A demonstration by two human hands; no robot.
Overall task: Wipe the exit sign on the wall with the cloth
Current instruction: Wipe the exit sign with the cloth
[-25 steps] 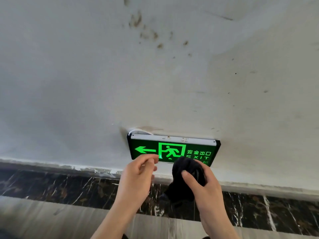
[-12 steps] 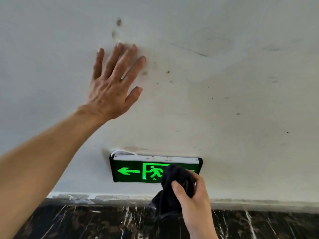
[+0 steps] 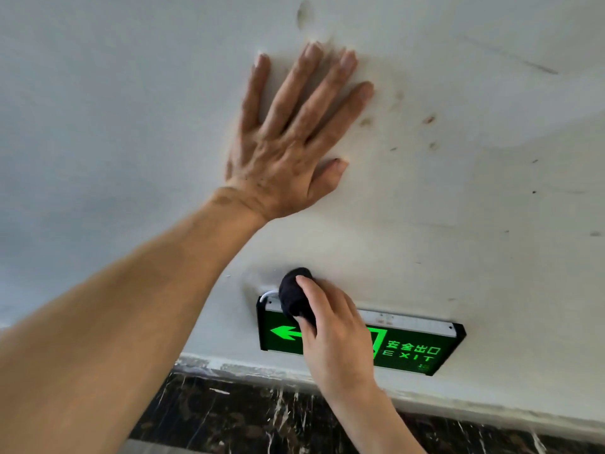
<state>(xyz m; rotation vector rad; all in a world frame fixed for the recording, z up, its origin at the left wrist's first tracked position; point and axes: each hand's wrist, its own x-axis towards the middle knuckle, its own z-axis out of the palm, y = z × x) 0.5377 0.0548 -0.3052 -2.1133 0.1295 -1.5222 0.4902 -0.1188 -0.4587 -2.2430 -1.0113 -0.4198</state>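
Observation:
A green lit exit sign (image 3: 412, 347) with a white top edge hangs low on the white wall (image 3: 98, 126). My right hand (image 3: 337, 342) grips a bunched black cloth (image 3: 294, 298) and presses it on the sign's top left corner, hiding the running-man symbol. My left hand (image 3: 288, 142) lies flat on the wall above the sign, fingers spread, holding nothing. The arrow and the word EXIT remain visible.
A white cable (image 3: 266, 293) loops out at the sign's top left corner. Below the sign runs a dark marble skirting (image 3: 229, 417) with white veins. Brown stains (image 3: 429, 120) dot the wall to the right of my left hand.
My left hand rose from near the sign and pressed flat on the wall above. My right hand carried the cloth from the sign's lower middle up to its top left corner.

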